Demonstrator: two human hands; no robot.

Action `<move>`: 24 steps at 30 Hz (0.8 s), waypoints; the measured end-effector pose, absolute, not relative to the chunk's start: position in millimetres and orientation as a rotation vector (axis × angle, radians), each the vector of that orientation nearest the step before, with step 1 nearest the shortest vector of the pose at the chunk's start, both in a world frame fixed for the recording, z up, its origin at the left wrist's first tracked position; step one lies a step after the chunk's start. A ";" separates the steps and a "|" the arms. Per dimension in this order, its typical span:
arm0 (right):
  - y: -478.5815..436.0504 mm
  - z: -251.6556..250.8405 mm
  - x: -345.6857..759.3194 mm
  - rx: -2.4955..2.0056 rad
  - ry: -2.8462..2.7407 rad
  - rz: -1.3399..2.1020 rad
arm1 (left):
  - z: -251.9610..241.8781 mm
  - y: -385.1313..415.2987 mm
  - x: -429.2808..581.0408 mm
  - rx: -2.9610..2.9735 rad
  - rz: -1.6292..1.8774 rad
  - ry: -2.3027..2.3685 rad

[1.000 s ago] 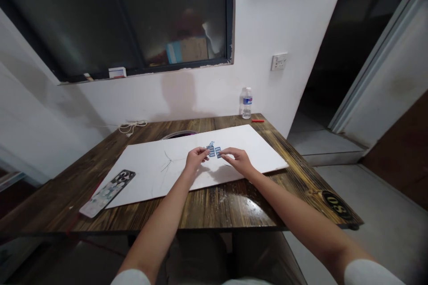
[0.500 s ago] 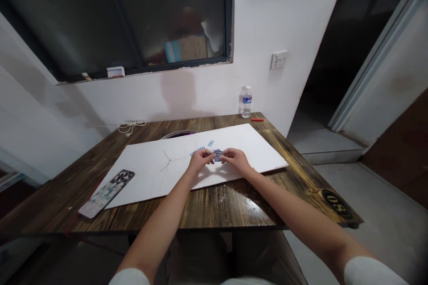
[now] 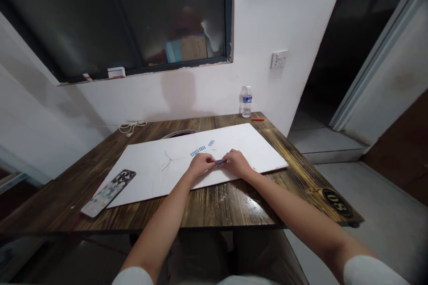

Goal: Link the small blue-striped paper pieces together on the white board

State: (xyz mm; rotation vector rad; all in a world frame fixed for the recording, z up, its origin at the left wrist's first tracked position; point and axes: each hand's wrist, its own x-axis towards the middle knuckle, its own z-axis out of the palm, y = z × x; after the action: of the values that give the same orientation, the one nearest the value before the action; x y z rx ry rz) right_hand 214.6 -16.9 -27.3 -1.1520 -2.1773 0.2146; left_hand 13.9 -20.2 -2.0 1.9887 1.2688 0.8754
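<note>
A dark-framed window (image 3: pixel 117 13) is filling the upper left of a white wall (image 3: pixel 261 13) — its panes are looking nearly black. Right of it, a socket plate (image 3: pixel 278 59) is sitting on the wall; farther over, a dark doorway (image 3: pixel 341 49) is gaping beyond a pale step (image 3: pixel 329 140) and grey floor (image 3: pixel 371 191). A wood-grained bench (image 3: pixel 227 205) is catching bright glare — near its front edge.

Short white sleeves (image 3: pixel 371 270), bare forearms (image 3: pixel 294 209), white shirt front (image 3: pixel 247 280) between them.
</note>
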 end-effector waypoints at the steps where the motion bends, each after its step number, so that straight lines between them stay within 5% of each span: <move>1: -16.7 -28.1 214.6 -1.149 -2.202 0.199 | -3.7 -20.0 13.5 2.010 0.858 1.269; 24: -26.8 4.6 236.7 -1.371 -2.419 0.245 | 5.1 -8.8 9.5 1.300 1.349 1.275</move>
State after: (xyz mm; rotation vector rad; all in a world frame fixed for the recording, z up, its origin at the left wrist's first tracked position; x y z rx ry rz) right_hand 236.7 -26.8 4.6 -1.3710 -2.4189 0.2455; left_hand 9.5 -8.8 5.1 1.2998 1.2753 1.3491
